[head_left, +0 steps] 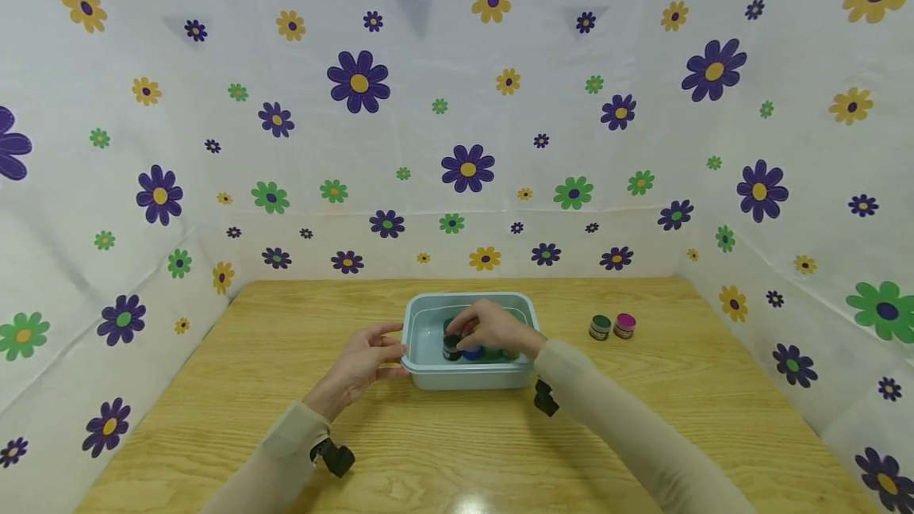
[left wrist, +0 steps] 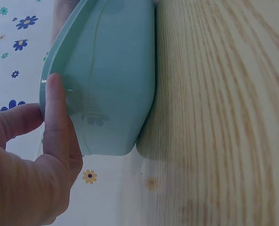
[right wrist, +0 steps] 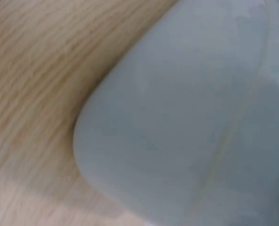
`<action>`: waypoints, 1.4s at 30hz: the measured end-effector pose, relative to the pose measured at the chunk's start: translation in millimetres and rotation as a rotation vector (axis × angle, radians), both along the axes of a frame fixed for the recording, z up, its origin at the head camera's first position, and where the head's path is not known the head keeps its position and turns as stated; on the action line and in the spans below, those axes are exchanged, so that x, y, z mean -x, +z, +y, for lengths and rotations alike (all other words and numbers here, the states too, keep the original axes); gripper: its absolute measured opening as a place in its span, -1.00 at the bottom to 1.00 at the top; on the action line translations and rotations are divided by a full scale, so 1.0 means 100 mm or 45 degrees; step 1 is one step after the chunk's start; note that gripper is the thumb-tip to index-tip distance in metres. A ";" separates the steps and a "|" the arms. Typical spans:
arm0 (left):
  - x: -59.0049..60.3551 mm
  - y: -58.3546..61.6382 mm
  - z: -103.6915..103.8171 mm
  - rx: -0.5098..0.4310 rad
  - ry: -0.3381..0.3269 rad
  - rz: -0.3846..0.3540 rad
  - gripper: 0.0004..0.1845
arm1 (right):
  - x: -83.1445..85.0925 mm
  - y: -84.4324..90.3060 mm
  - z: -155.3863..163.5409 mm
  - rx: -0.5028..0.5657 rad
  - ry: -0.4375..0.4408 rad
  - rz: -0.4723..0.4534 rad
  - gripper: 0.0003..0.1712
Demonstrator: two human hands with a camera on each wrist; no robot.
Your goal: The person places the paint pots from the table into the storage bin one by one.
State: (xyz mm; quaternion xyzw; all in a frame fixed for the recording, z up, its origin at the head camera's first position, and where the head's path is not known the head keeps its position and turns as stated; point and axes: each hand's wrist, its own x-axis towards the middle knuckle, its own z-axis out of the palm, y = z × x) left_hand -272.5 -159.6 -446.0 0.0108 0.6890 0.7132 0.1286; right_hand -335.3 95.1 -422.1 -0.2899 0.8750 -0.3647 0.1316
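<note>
left hand [head_left: 366, 361] grips the tub [head_left: 428, 367] rim, right hand [head_left: 493, 327] inside it grasping a small jar [head_left: 452, 347].

Pale blue rectangular plastic tub [head_left: 428, 316]: on the light wooden table [head_left: 286, 419], at mid-width, toward the far edge.
Small round paint pots [head_left: 464, 351]: several inside the tub, clustered along its near wall.
Right hand [head_left: 493, 327]: inside the tub, over the pots.
Left hand [head_left: 360, 363]: against the tub's left wall, thumb [left wrist: 57, 113] on the rim.
Green-lidded small pot [head_left: 600, 327] and pink-lidded small pot [head_left: 624, 325]: on the table right of the tub, just beside each other, green to the left.
Flower-printed white backdrop [head_left: 457, 101]: behind and on both sides of the table.
</note>
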 end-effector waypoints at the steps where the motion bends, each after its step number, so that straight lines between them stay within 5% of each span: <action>1: 0.00 0.00 0.00 0.000 0.000 -0.001 -0.42 | 0.00 0.02 0.02 0.010 0.018 -0.001 -0.70; 9: 0.00 0.00 0.00 0.007 0.008 -0.010 -0.43 | -0.05 0.17 0.20 0.155 0.091 -0.091 -0.69; 23: -0.01 0.01 0.00 -0.007 0.012 -0.014 -0.42 | 0.00 0.19 0.61 0.214 0.082 -0.156 -0.68; 42: 0.02 -0.04 -0.01 -0.001 0.017 -0.008 -0.47 | -0.01 0.19 1.17 0.330 -0.210 -0.093 -0.67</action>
